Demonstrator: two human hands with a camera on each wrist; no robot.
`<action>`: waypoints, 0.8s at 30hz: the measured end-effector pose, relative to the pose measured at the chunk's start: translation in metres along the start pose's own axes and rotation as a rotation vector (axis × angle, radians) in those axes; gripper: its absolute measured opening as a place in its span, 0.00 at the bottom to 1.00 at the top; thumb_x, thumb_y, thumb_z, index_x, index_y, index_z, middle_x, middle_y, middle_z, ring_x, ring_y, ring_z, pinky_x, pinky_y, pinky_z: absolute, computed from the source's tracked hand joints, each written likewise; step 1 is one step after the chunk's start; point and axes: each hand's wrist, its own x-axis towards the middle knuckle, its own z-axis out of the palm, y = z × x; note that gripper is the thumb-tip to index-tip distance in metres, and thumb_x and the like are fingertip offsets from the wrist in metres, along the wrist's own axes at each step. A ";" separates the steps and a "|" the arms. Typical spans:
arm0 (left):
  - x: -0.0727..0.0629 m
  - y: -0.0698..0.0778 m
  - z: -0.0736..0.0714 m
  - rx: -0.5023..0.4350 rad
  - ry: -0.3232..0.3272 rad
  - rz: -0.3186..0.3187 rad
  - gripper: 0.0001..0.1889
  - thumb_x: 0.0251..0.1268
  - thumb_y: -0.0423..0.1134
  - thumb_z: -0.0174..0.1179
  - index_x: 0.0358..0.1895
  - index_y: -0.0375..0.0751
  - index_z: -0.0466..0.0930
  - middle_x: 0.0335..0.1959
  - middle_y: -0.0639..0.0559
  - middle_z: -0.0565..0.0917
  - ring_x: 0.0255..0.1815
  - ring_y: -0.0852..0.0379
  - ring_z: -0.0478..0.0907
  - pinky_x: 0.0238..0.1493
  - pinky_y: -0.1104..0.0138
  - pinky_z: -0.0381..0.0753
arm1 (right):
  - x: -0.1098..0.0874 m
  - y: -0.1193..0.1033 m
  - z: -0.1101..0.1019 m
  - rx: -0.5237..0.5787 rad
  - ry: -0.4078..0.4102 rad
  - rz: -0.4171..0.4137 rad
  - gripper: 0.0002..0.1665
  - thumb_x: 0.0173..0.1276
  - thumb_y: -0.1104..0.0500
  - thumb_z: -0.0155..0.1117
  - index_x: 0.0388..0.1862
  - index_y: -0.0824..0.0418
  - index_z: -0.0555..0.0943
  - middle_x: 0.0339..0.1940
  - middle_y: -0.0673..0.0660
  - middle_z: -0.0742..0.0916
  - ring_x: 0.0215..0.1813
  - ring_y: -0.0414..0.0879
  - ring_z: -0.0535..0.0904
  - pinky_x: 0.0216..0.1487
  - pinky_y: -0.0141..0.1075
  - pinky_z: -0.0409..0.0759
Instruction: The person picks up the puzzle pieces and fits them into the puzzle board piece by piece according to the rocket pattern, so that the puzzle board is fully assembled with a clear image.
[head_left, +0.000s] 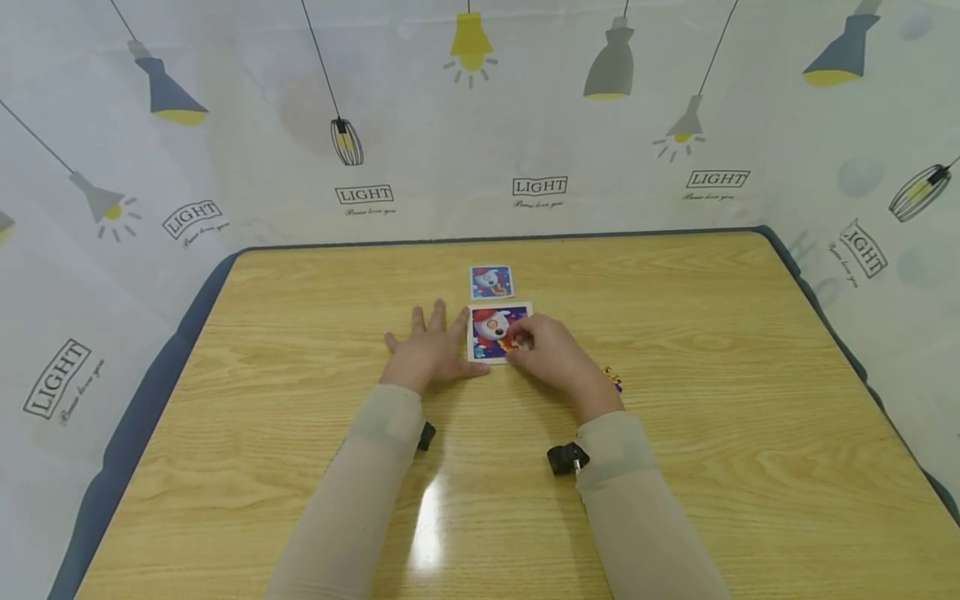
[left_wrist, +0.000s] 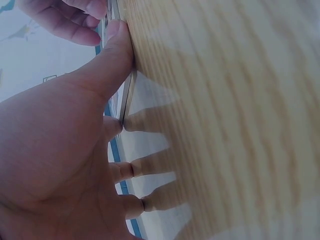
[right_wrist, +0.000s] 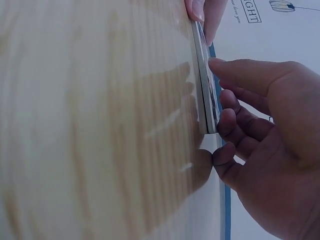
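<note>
A square white-bordered picture board (head_left: 491,332) with a cartoon figure on purple lies flat on the table. My left hand (head_left: 426,354) is spread beside it, thumb along the near edge and index finger at the left edge; its other fingers rest straight on the table. My right hand (head_left: 553,350) is over the board's right part, fingers curled and thumb tip down on its surface in the right wrist view. I cannot tell if a small piece is between those fingertips. Just beyond the board lies a smaller card (head_left: 491,282) with a similar picture.
Small gold and purple pieces (head_left: 613,379) lie on the wooden table (head_left: 300,333), right beside my right wrist and partly hidden by it. A lamp-patterned white cloth (head_left: 450,158) stands up around the table's dark edge at the back and sides.
</note>
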 end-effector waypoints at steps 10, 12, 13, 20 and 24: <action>-0.012 0.004 -0.007 -0.009 0.005 0.014 0.63 0.56 0.85 0.57 0.88 0.68 0.34 0.90 0.44 0.28 0.89 0.30 0.26 0.72 0.15 0.34 | 0.000 -0.001 -0.001 -0.004 -0.012 0.018 0.19 0.77 0.58 0.68 0.62 0.62 0.85 0.54 0.60 0.87 0.53 0.52 0.81 0.62 0.48 0.83; -0.016 0.006 -0.010 -0.013 0.002 0.015 0.62 0.57 0.85 0.57 0.89 0.67 0.34 0.90 0.44 0.28 0.89 0.30 0.26 0.72 0.15 0.34 | 0.000 -0.002 -0.001 -0.008 -0.018 0.026 0.18 0.78 0.58 0.68 0.63 0.62 0.85 0.55 0.60 0.87 0.54 0.52 0.81 0.64 0.49 0.83; -0.013 0.004 -0.007 -0.015 0.011 0.023 0.63 0.56 0.85 0.57 0.89 0.67 0.35 0.90 0.43 0.28 0.89 0.29 0.26 0.72 0.14 0.35 | 0.000 -0.002 -0.001 -0.011 -0.021 0.027 0.18 0.78 0.58 0.67 0.63 0.62 0.85 0.55 0.60 0.87 0.55 0.52 0.81 0.64 0.49 0.83; -0.011 0.004 -0.007 -0.009 0.003 0.013 0.62 0.57 0.84 0.58 0.89 0.67 0.35 0.90 0.45 0.28 0.89 0.30 0.25 0.73 0.15 0.34 | -0.004 -0.004 -0.005 -0.023 -0.026 0.022 0.18 0.78 0.57 0.67 0.63 0.62 0.85 0.55 0.60 0.87 0.53 0.51 0.81 0.61 0.48 0.84; -0.007 0.003 -0.005 -0.009 0.003 0.006 0.63 0.56 0.84 0.59 0.88 0.68 0.35 0.90 0.45 0.28 0.89 0.31 0.25 0.73 0.16 0.33 | -0.009 -0.007 -0.017 -0.033 -0.003 0.022 0.18 0.79 0.57 0.66 0.62 0.62 0.85 0.52 0.59 0.86 0.50 0.51 0.80 0.53 0.45 0.83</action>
